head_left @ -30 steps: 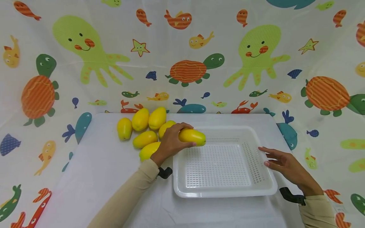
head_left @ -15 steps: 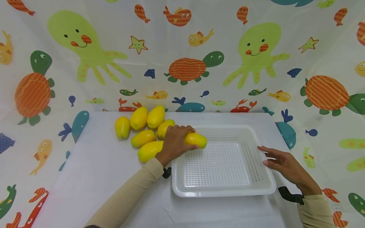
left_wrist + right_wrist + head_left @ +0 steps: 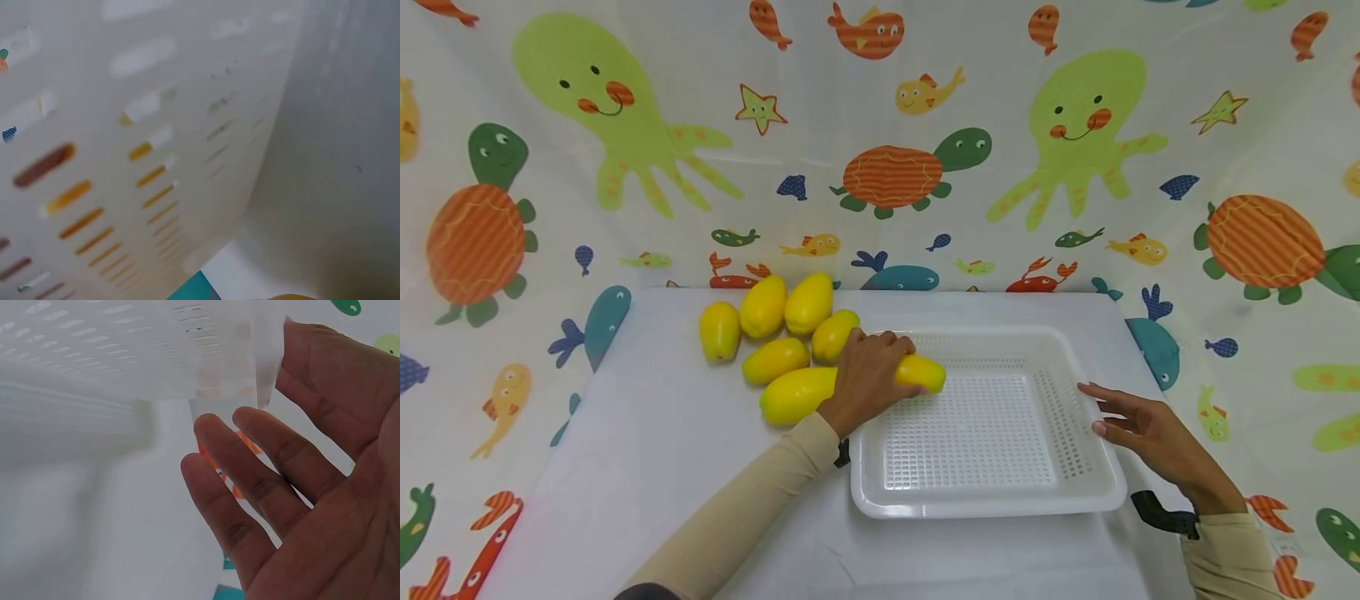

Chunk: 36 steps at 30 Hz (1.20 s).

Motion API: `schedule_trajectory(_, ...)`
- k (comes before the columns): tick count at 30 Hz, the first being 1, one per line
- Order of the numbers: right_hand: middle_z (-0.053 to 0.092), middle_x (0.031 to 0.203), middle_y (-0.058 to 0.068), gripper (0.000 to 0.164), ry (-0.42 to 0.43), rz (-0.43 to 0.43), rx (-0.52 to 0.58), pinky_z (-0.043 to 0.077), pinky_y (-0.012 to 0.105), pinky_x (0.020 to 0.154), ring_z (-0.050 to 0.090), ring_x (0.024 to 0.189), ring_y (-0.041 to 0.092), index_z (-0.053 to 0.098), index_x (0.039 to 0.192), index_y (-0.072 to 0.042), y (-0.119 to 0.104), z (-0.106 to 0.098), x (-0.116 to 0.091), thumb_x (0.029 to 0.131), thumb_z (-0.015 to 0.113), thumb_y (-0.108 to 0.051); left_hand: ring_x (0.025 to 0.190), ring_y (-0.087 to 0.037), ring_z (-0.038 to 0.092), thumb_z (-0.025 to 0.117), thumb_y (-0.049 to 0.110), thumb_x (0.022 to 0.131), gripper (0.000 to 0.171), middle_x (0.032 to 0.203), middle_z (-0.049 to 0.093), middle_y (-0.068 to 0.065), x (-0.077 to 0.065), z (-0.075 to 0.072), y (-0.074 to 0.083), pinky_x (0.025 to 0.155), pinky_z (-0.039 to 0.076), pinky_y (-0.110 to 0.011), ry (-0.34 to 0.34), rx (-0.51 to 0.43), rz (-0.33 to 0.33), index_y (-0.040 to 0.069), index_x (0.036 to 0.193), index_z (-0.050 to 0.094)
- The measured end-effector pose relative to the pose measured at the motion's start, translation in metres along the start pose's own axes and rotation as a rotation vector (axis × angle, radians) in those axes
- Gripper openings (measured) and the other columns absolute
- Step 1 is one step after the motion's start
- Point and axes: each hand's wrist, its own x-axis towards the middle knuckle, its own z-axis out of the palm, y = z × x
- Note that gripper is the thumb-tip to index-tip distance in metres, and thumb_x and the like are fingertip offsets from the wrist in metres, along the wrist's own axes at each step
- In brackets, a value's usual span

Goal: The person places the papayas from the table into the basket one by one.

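Observation:
My left hand (image 3: 870,375) grips a yellow oblong fruit (image 3: 927,374) with a green-tinged tip, over the left side of a white perforated plastic basket (image 3: 988,506). The palm and fingers hide the fruit's rear part. In the left wrist view, the slotted basket wall (image 3: 187,144) fills most of the picture, with a sliver of yellow at the bottom edge. Across the basket, my right hand (image 3: 1157,437) touches the right rim with loosely extended fingers. In the right wrist view, several fingers (image 3: 240,469) reach below the basket rim (image 3: 269,356).
Several more yellow fruits (image 3: 775,361) lie grouped on the white-covered table (image 3: 647,467), left of the basket. A white curtain (image 3: 880,92) with sea-animal prints hangs behind the table.
My left hand has moved slightly right and lower with the yellow fruit over the basket. The right hand stays at the rim. The head view has tilted down a little.

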Motion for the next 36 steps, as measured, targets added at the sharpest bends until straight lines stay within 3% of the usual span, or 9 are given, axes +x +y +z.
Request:
schedule_trajectory(12, 0.043, 0.164, 0.028, 0.059, 0.014, -0.005, -0.017, 0.063, 0.052, 0.095, 0.065, 0.127, 0.053, 0.052, 0.158, -0.012, -0.0037, 0.0004, 0.0003, 0.104, 0.07, -0.03, 0.083, -0.021, 0.065, 0.082, 0.07, 0.081, 0.069, 0.107, 0.073, -0.004, 0.004, 0.0029, 0.006, 0.085, 0.043, -0.035, -0.088, 0.137, 0.014, 0.018, 0.124, 0.069)
schedule_trajectory(23, 0.043, 0.164, 0.029, 0.06, 0.006, -0.013, -0.02, 0.063, 0.049, 0.096, 0.067, 0.126, 0.05, 0.05, 0.159, -0.012, -0.0011, 0.0015, -0.0003, 0.105, 0.069, -0.028, 0.092, -0.024, 0.071, 0.075, 0.073, 0.085, 0.077, 0.118, 0.072, -0.008, 0.004, 0.0027, 0.0094, 0.105, 0.051, -0.041, -0.172, 0.24, 0.034, 0.017, 0.137, 0.064)
schedule_trajectory(36, 0.042, 0.166, 0.027, 0.063, 0.004, 0.014, -0.006, 0.063, 0.049, 0.095, 0.065, 0.128, 0.051, 0.047, 0.161, -0.013, 0.0, 0.0027, -0.0006, 0.105, 0.069, -0.03, 0.093, -0.023, 0.069, 0.075, 0.075, 0.083, 0.078, 0.115, 0.073, -0.007, -0.0018, 0.0017, 0.0098, 0.098, 0.051, -0.037, -0.144, 0.231, 0.044, 0.017, 0.135, 0.067)
